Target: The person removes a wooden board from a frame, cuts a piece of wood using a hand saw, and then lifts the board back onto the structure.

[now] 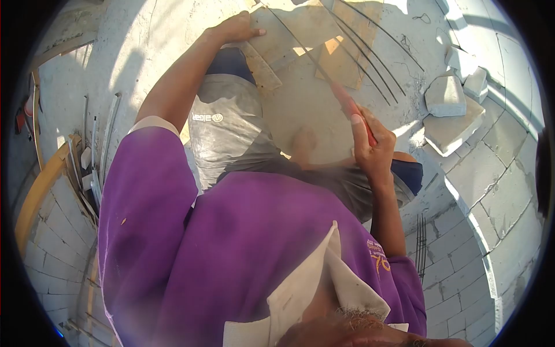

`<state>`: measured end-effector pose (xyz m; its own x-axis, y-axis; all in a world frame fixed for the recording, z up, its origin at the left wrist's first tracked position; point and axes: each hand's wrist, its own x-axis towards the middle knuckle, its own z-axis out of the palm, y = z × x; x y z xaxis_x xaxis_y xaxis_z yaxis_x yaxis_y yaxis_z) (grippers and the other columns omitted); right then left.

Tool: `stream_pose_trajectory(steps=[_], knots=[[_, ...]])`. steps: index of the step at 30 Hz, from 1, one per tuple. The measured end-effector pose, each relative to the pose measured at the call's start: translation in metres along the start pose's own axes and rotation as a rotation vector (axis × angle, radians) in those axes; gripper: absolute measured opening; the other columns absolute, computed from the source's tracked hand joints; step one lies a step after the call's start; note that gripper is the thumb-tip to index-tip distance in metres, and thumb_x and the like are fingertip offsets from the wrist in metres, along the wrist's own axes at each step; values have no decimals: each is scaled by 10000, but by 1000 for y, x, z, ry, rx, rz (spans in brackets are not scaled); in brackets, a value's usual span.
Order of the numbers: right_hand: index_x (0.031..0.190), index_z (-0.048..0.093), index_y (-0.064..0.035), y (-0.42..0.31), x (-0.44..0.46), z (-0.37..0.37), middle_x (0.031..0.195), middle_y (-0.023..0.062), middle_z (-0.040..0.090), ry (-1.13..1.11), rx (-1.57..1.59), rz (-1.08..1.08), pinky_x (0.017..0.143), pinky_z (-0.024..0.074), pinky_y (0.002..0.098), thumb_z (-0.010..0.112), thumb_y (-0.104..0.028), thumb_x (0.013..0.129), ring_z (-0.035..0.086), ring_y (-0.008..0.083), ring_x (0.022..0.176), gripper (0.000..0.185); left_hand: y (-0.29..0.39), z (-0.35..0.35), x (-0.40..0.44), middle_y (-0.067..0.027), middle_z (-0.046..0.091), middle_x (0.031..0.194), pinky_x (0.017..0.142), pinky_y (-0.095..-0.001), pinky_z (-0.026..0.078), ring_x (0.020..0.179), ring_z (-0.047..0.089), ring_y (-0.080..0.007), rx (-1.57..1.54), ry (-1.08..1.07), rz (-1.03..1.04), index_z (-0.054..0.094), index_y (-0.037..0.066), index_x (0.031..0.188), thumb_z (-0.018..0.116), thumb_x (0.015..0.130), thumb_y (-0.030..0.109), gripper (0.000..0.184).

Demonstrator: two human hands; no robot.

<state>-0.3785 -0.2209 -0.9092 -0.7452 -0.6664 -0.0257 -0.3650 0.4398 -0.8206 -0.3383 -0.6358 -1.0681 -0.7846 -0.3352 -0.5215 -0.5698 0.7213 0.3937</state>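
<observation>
My right hand [373, 141] is wrapped round the red handle of a hand saw [347, 104]. Its long thin blade runs up and left and shows almost edge-on. At the top, my left hand [236, 28] lies on a pale board [263, 66], thumb spread to the right; some of its fingers are hard to make out. The blade passes over a larger dusty board or sheet [289, 37], right of that hand. Where the blade meets the material I cannot tell.
Several dark steel bars [370, 52] lie beyond my right hand, across a brown sheet [350, 61]. Broken pale blocks [454, 107] sit at the right beside a block wall [491, 150]. To the left are metal strips [110, 130] and a curved-looking wooden plank [43, 185].
</observation>
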Motion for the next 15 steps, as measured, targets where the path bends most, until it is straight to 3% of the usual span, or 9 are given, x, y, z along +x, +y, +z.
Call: stream_pose_trajectory(steps=[2, 7, 8, 9, 11, 12, 13, 15], knots=[[1170, 713, 13, 20, 32, 42, 768, 182, 705, 12, -75, -105, 607, 512, 322, 661, -159, 971, 678, 174, 643, 268, 2, 3, 2, -323, 640, 1226, 1027, -426, 472, 1177, 636, -389, 35, 67, 5, 519, -127, 1253, 678, 905, 573, 798], [1174, 711, 16, -10, 10, -9, 729, 163, 680, -8, 6, -79, 607, 510, 323, 679, -161, 957, 666, 192, 616, 281, 8, -4, -16, -334, 630, 1243, 1028, -421, 477, 1180, 635, -398, -52, 30, 6, 505, -140, 1285, 682, 901, 574, 830], [1180, 710, 13, -11, -8, -28, 737, 163, 687, -12, 37, -36, 611, 512, 321, 680, -163, 957, 666, 189, 622, 286, -1, 6, -1, -293, 655, 1237, 1000, -426, 499, 1172, 647, -370, -36, 40, -19, 509, -133, 1290, 708, 894, 526, 794], [1186, 710, 11, -14, -19, -41, 745, 164, 694, -16, 63, 3, 615, 514, 320, 680, -166, 958, 667, 186, 629, 290, -6, 1, 1, -287, 659, 1234, 988, -419, 507, 1158, 656, -369, -227, -188, 133, 513, -131, 1289, 717, 886, 531, 801], [1193, 709, 10, 8, 10, -5, 763, 162, 706, -5, 57, -36, 621, 517, 310, 677, -164, 961, 667, 171, 641, 292, 15, -2, -9, -242, 527, 1446, 1099, -492, 429, 1336, 508, -373, 81, -95, -20, 578, -13, 1361, 605, 960, 483, 638], [1200, 708, 9, 15, 23, 14, 780, 159, 717, 1, 43, -49, 627, 519, 301, 674, -163, 964, 668, 157, 653, 294, -17, 28, 14, -267, 502, 1464, 1118, -486, 413, 1369, 473, -387, 167, 74, 105, 583, -33, 1341, 605, 943, 516, 679], [1200, 708, 9, 13, 31, 21, 780, 159, 717, -7, 36, -43, 627, 519, 301, 674, -163, 964, 668, 157, 653, 294, -13, 28, 9, -267, 502, 1464, 1118, -486, 413, 1369, 473, -387, 156, 68, 104, 583, -33, 1341, 605, 943, 516, 679], [1197, 709, 17, 5, 50, 31, 808, 165, 731, -28, 0, -43, 650, 526, 293, 671, -162, 968, 678, 145, 684, 292, -3, 7, -3, -286, 663, 1227, 970, -415, 518, 1140, 666, -366, -87, 56, 23, 517, -137, 1283, 717, 887, 529, 800]])
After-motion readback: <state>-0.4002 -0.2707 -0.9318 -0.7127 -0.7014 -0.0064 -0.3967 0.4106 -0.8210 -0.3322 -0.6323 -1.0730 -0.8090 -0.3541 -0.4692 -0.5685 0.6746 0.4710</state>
